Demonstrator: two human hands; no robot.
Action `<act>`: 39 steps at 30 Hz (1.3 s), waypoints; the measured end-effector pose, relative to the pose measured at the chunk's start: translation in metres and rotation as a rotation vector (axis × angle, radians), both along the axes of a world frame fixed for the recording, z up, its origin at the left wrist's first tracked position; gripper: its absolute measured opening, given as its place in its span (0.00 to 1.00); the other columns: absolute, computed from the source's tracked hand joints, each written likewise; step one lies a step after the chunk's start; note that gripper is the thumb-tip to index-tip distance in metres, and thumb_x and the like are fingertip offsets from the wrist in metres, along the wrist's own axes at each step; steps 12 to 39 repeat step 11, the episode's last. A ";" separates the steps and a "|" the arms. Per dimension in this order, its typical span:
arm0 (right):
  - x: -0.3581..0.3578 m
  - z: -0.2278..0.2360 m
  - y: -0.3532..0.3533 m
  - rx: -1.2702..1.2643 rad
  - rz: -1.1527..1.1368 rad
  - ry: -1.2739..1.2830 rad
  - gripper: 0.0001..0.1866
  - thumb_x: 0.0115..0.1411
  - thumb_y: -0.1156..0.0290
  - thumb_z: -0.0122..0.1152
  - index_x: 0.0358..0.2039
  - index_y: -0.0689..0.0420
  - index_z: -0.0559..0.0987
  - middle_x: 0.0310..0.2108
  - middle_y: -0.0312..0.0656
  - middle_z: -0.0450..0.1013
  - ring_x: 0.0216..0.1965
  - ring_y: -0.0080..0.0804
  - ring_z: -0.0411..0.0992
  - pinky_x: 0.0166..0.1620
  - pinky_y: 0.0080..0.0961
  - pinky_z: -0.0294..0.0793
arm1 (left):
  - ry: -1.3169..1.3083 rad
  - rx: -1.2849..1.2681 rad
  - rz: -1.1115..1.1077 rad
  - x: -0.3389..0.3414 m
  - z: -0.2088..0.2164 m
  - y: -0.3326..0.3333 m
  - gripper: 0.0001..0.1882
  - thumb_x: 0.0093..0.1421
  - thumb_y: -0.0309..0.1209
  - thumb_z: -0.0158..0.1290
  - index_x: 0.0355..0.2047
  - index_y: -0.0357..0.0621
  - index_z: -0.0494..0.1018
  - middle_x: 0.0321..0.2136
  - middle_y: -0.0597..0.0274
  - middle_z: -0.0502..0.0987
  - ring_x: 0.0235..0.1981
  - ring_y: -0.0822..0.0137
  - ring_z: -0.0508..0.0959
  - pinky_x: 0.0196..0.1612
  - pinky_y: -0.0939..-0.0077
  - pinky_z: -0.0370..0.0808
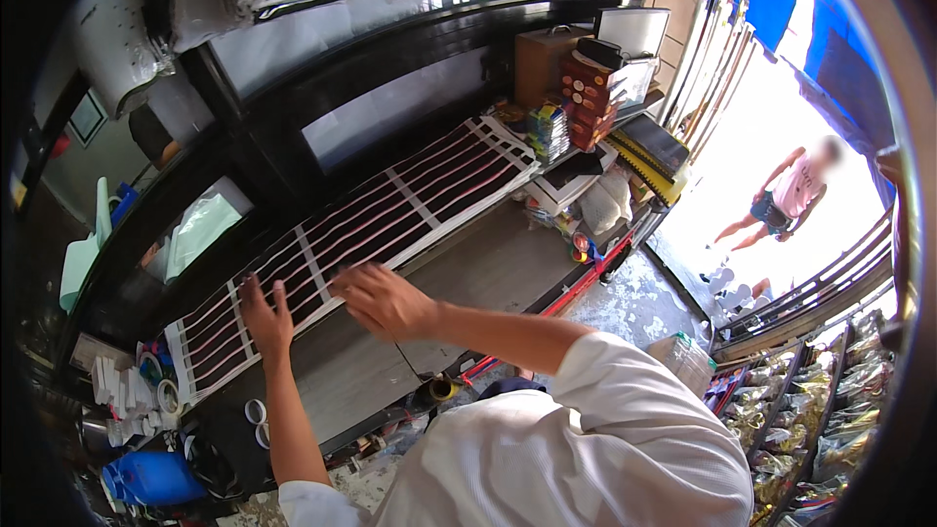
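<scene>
A long dark sheet (366, 220) with pale pink-and-white stripes and grey cross bands lies along the back of the workbench (429, 288). My left hand (265, 317) is over its near left part, fingers apart and thumb raised, holding nothing I can see. Just right of it, my right hand (386, 301) hovers by the sheet's near edge. Its fingers are bent and smeared by motion, so what they hold, if anything, is hidden. Below this hand a thin dark line slants down toward a yellow-and-black roll (442, 389) at the bench's front edge.
Stacked boxes (589, 93) and small packets (549, 132) crowd the bench's far right end. At the left end are tape rolls (168, 395), white rings (257, 412) and a blue container (154, 478). Packaged goods (795, 420) fill racks at right. A person (795, 190) stands outside.
</scene>
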State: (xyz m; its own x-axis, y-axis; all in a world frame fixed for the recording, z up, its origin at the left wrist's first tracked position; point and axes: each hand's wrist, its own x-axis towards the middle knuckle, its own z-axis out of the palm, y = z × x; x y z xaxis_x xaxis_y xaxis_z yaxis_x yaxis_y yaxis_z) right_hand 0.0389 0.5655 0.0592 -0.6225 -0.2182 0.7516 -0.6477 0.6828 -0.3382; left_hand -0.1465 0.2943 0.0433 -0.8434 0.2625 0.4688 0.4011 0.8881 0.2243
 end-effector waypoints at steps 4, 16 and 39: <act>0.103 -0.067 0.031 -0.010 -0.003 -0.255 0.21 0.67 0.75 0.66 0.60 0.57 0.80 0.54 0.49 0.79 0.54 0.49 0.78 0.59 0.48 0.76 | 0.441 0.139 -0.069 0.061 -0.015 -0.016 0.34 0.82 0.41 0.50 0.80 0.36 0.61 0.79 0.40 0.63 0.81 0.38 0.61 0.81 0.34 0.54; 0.224 -0.201 0.139 -0.539 -0.592 -0.653 0.24 0.62 0.76 0.69 0.60 0.61 0.80 0.47 0.53 0.82 0.46 0.52 0.85 0.49 0.45 0.86 | 0.006 0.430 0.035 0.267 -0.145 -0.002 0.34 0.83 0.37 0.48 0.81 0.33 0.56 0.81 0.38 0.58 0.83 0.37 0.56 0.82 0.39 0.51; 0.224 -0.201 0.139 -0.539 -0.592 -0.653 0.24 0.62 0.76 0.69 0.60 0.61 0.80 0.47 0.53 0.82 0.46 0.52 0.85 0.49 0.45 0.86 | 0.006 0.430 0.035 0.267 -0.145 -0.002 0.34 0.83 0.37 0.48 0.81 0.33 0.56 0.81 0.38 0.58 0.83 0.37 0.56 0.82 0.39 0.51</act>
